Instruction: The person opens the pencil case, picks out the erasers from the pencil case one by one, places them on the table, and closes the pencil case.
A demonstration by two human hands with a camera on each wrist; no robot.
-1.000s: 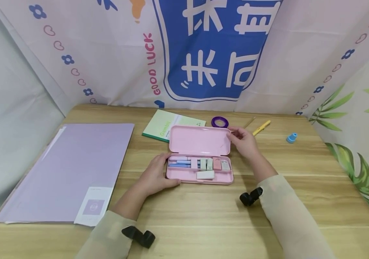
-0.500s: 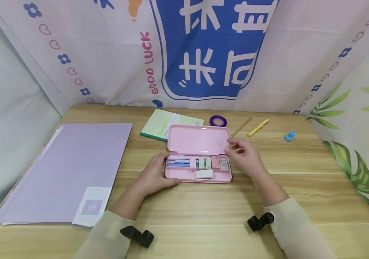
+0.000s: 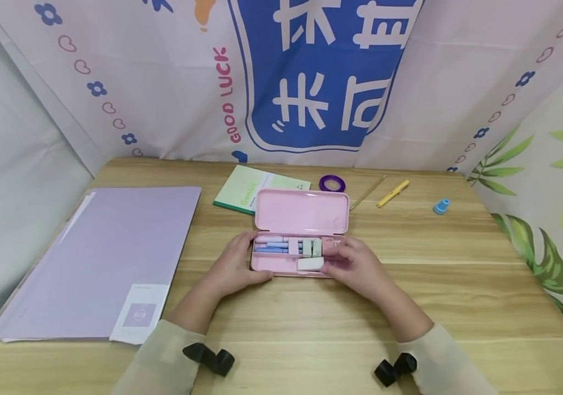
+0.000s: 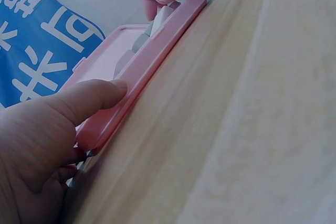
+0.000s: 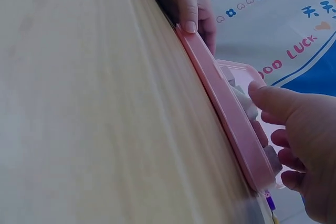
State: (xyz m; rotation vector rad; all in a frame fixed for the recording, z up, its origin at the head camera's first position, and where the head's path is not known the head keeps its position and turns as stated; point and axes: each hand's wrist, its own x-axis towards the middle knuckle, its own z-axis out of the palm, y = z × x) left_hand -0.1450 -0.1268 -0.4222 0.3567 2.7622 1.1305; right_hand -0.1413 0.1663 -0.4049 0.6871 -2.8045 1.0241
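A pink pencil case (image 3: 276,265) lies on the table with its lid (image 3: 302,213) raised. My left hand (image 3: 232,266) grips its left end, the thumb (image 4: 102,98) on the front wall. Inside, blue and pale pink pens (image 3: 271,247) lie at the left of the back row, beside several small erasers. A white eraser (image 3: 310,264) rests in the front compartment. Over the case's right half hovers my right hand (image 3: 360,269), its thumb close to the white eraser. In the right wrist view its fingers (image 5: 283,158) are loosely bent and apart from the thumb; they hide the right-hand erasers in the head view.
Behind the case are a green notebook (image 3: 239,189), a purple tape roll (image 3: 332,184), a pencil (image 3: 368,192) and a yellow pen (image 3: 392,193). A small blue cone-shaped piece (image 3: 441,206) sits farther right. Large lilac sheets (image 3: 113,252) with a white card (image 3: 139,312) cover the left side.
My right hand has let go of the lid's right edge and moved down and left over the erasers. The left hand has kept its hold on the case.
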